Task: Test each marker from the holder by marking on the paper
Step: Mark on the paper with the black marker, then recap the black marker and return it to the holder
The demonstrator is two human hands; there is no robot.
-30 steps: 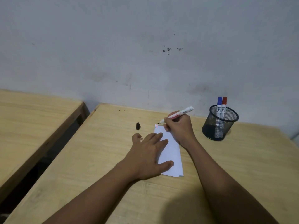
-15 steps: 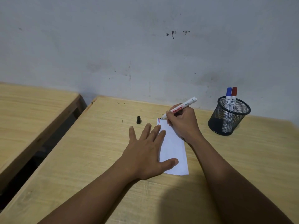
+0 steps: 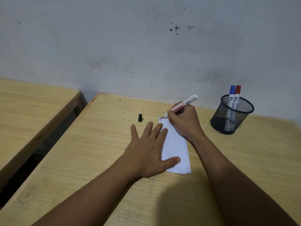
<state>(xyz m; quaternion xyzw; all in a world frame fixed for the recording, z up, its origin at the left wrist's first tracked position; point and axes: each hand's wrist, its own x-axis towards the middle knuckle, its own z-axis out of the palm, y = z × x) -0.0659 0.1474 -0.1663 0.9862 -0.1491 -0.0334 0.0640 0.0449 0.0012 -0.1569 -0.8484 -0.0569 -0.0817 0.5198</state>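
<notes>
Right hand (image 3: 184, 121) gripping white marker (image 3: 182, 106), tip on paper's (image 3: 176, 144) far-left corner, left hand (image 3: 149, 149) flat, fingers spread, pinning paper's left edge, holder (image 3: 232, 117) near table's (image 3: 81, 152) far-right edge

Left hand (image 3: 149, 149) flat, right hand (image 3: 184, 121) pinched.

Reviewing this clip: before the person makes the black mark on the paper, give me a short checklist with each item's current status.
1. Paper pinned flat by the left hand: ok.
2. Marker gripped in the right hand: ok.
3. Cap off, lying on the table clear of the paper: ok.
4. Tip at the paper's far corner beside the blue and red marks: ok.
5. Tip actually touching the paper: cannot tell.
6. Blue marker and red marker capped, back in the holder: ok.
</notes>
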